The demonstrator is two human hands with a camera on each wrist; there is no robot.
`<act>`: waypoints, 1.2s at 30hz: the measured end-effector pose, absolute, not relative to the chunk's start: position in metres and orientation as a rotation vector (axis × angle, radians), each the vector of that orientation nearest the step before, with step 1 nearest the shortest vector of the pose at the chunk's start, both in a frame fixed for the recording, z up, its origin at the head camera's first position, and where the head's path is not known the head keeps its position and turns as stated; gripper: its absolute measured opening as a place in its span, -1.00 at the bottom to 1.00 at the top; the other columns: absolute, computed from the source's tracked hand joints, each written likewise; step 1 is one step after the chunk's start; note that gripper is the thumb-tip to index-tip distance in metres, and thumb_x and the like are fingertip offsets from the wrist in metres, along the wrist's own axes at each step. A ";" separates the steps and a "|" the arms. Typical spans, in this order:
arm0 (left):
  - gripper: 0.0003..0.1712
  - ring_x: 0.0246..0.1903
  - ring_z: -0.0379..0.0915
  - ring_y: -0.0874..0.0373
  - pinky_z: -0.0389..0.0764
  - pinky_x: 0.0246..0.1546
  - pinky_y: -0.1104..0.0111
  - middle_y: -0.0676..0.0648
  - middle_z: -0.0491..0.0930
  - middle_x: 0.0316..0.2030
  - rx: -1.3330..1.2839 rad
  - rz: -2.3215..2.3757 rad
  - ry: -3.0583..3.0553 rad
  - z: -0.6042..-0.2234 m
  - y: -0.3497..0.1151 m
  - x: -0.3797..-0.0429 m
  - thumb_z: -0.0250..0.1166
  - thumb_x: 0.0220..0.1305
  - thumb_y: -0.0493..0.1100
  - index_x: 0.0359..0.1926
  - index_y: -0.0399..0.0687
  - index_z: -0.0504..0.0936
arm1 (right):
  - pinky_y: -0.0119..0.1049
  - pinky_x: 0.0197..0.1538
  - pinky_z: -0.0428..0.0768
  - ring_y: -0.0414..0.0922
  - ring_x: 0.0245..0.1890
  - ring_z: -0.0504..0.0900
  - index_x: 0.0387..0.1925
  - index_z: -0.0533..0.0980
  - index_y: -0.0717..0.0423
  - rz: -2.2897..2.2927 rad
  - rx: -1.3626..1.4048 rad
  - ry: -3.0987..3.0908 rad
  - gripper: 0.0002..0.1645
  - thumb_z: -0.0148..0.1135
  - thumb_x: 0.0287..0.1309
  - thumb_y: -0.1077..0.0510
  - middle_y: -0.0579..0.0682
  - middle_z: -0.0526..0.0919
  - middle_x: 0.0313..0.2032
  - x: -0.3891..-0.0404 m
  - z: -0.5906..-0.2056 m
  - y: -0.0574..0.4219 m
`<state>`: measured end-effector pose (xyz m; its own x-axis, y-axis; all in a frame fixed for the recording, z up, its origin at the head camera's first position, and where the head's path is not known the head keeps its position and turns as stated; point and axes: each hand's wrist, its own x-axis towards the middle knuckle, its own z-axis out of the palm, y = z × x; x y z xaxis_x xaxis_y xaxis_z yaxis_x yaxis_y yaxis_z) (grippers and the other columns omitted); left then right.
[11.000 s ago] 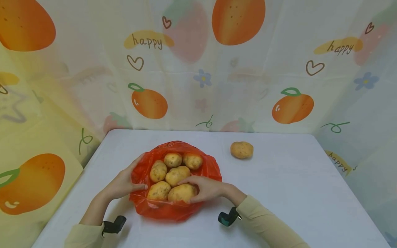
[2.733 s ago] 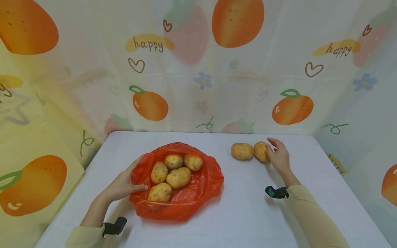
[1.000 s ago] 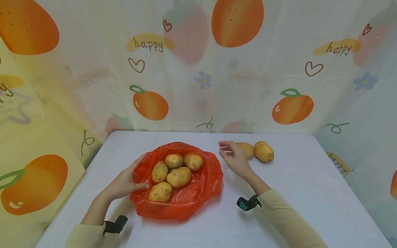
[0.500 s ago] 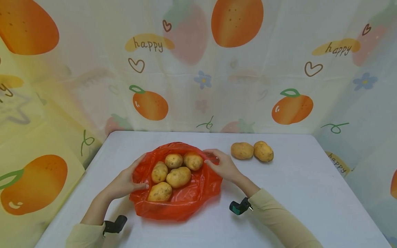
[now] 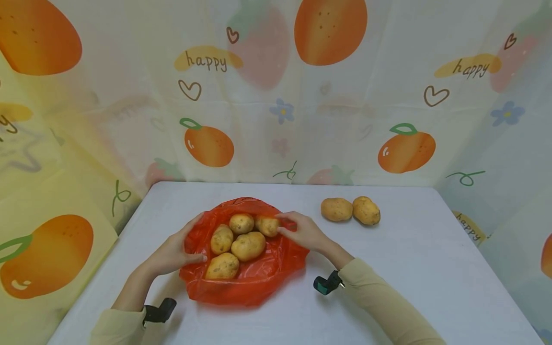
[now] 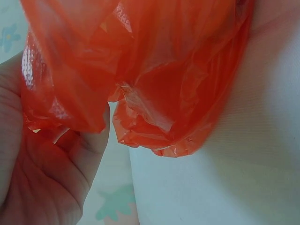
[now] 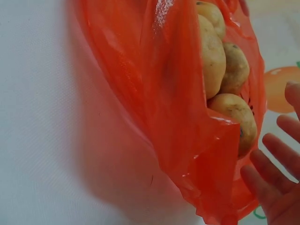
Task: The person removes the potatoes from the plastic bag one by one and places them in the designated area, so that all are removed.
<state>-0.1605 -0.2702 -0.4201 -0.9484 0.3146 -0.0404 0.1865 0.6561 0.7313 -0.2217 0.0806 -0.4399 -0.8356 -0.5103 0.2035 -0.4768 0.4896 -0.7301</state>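
A red plastic bag (image 5: 241, 292) lies with its mouth wide, several potatoes (image 5: 248, 247) inside. My left hand (image 5: 170, 254) holds the bag's left rim, thumb over the edge; the left wrist view shows its fingers partly behind the plastic (image 6: 70, 93). Over the bag's right rim, my right hand (image 5: 308, 233) reaches to the back right potato (image 5: 266, 226), its fingertips at that potato's right side. Seen from the right wrist, the fingers of this hand (image 7: 276, 183) are spread beside a potato (image 7: 236, 115), not closed round it. Whether they touch it is unclear.
Two potatoes, one (image 5: 336, 210) left of the other (image 5: 366, 211), lie side by side near the back of the white table (image 5: 388, 278). A fruit-printed cloth (image 5: 327, 143) hangs behind and along the sides.
A large potato from the bag's front now lies beside the one on the table. My right hand has since let it go and come back left to the bag. My left hand stays put.
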 end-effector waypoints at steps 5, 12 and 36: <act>0.18 0.15 0.29 -0.20 0.55 -0.08 0.02 -0.19 0.19 0.31 0.435 1.160 2.718 -0.420 -0.271 -0.162 0.48 -0.10 -0.11 0.43 0.29 -0.10 | -0.19 0.10 0.51 -0.09 0.02 0.54 0.11 0.45 0.09 -1.229 -0.861 2.703 -0.51 0.22 0.14 0.06 0.01 0.54 0.03 -0.223 -0.441 0.078; 0.18 0.18 0.25 -0.21 0.52 -0.04 -0.01 -0.19 0.17 0.32 0.439 1.163 2.715 -0.420 -0.271 -0.163 0.48 -0.10 -0.11 0.43 0.27 -0.10 | -0.17 0.08 0.51 -0.08 -0.03 0.53 0.06 0.48 0.10 -1.231 -0.837 2.741 -0.55 0.25 0.12 0.09 0.01 0.55 -0.05 -0.222 -0.443 0.076; 0.18 0.17 0.25 -0.22 0.46 0.01 -0.07 -0.21 0.17 0.31 0.483 1.145 2.743 -0.419 -0.269 -0.161 0.48 -0.11 -0.09 0.43 0.20 -0.08 | -0.10 0.03 0.53 -0.03 -0.01 0.52 0.16 0.40 0.12 -0.959 -0.800 2.897 -0.38 0.26 0.09 -0.03 0.08 0.53 0.00 -0.222 -0.446 0.067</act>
